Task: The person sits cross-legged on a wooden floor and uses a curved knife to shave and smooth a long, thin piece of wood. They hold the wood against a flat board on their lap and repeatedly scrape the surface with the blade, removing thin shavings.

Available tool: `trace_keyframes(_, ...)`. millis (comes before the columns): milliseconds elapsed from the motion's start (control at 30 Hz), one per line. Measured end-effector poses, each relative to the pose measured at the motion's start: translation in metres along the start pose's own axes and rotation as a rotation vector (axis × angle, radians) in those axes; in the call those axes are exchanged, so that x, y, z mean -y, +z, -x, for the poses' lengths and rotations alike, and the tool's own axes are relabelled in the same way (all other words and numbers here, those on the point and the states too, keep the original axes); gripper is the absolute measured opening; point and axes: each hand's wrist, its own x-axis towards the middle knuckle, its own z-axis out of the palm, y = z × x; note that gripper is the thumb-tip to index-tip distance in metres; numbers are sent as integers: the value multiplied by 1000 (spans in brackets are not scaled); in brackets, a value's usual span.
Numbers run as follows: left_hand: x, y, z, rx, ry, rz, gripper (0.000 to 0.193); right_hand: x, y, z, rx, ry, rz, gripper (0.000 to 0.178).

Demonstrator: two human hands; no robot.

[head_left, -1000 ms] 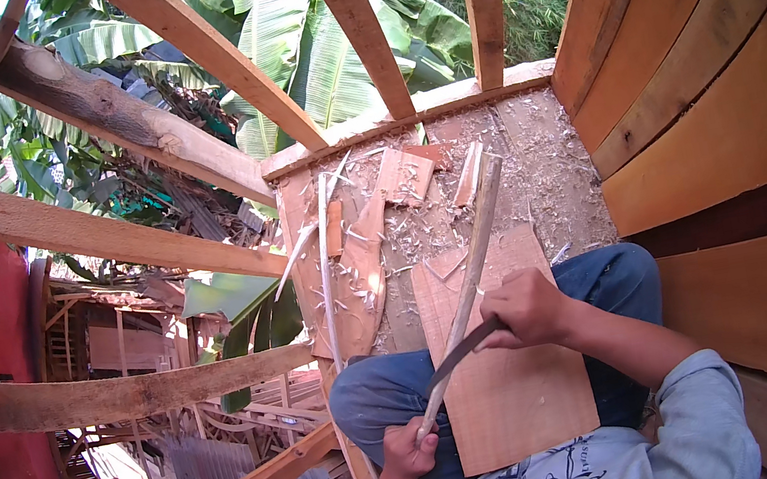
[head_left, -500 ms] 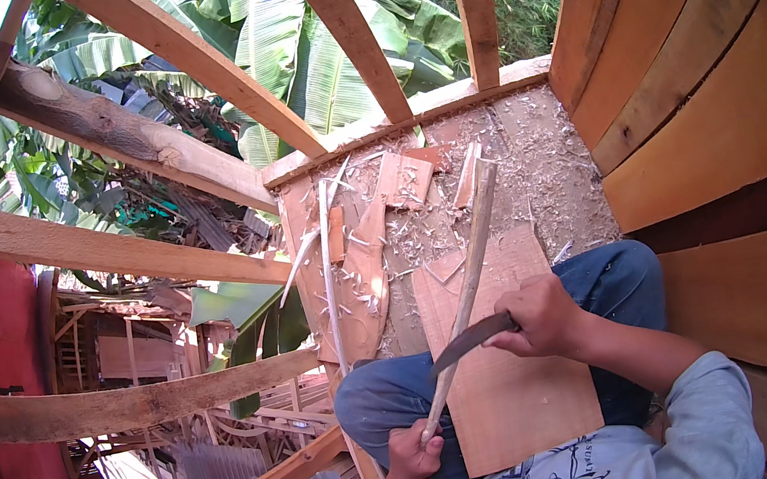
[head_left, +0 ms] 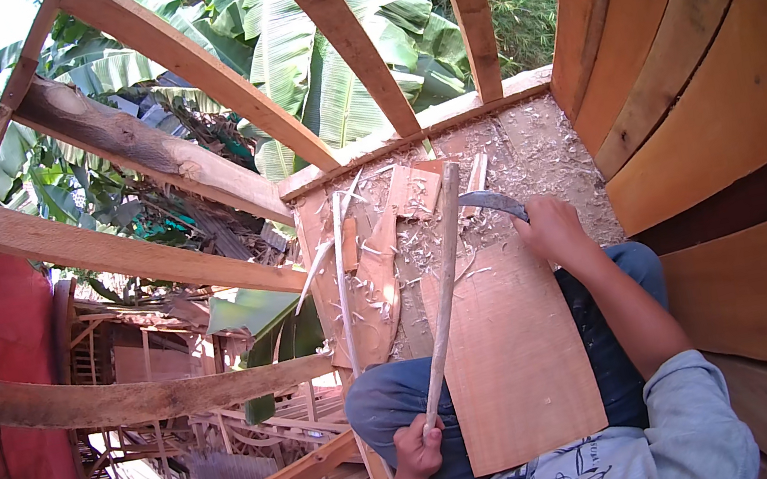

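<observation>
A long wooden stick [head_left: 445, 305] slants up and away from my left hand [head_left: 419, 448], whose fingers are wrapped round its near end. My right hand [head_left: 549, 227] grips the handle of a knife with a curved dark blade [head_left: 491, 201]. The blade points left, close to the stick's far end; I cannot tell whether it touches. Beneath the stick, a flat rectangular board [head_left: 520, 359] lies across my lap, over my blue trousers.
Wood shavings [head_left: 541, 152] litter the plank floor ahead, among offcuts [head_left: 380, 281] and a thin pale strip [head_left: 344, 287]. A slatted railing [head_left: 142, 249] rises on the left and front, with banana leaves beyond. Upright planks [head_left: 719, 122] wall the right side.
My right hand has moved away from me along the stick, carrying the knife from its middle to its far end. The stick has tilted slightly left at its far end.
</observation>
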Motion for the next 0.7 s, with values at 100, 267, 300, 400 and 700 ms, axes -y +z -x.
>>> trace_keyframes(100, -5, 1, 1, -8, -43, 18, 25, -8, 12, -1, -25, -108, 67, 35)
trace_keyframes(267, -11, 3, 0, -24, -30, -8, 17, -19, 23, -1, 145, -15, -142, 40)
trace_keyframes(300, -11, 3, 0, -27, -51, -15, 16, -19, 21, -1, 178, -22, -174, 40)
trace_keyframes(400, -12, 4, 0, -42, -99, -23, 12, -16, 13, 7, 155, -37, -141, 42)
trace_keyframes(700, -18, -1, 5, -7, -228, 227, 25, -8, 10, 51, 21, 7, -43, 38)
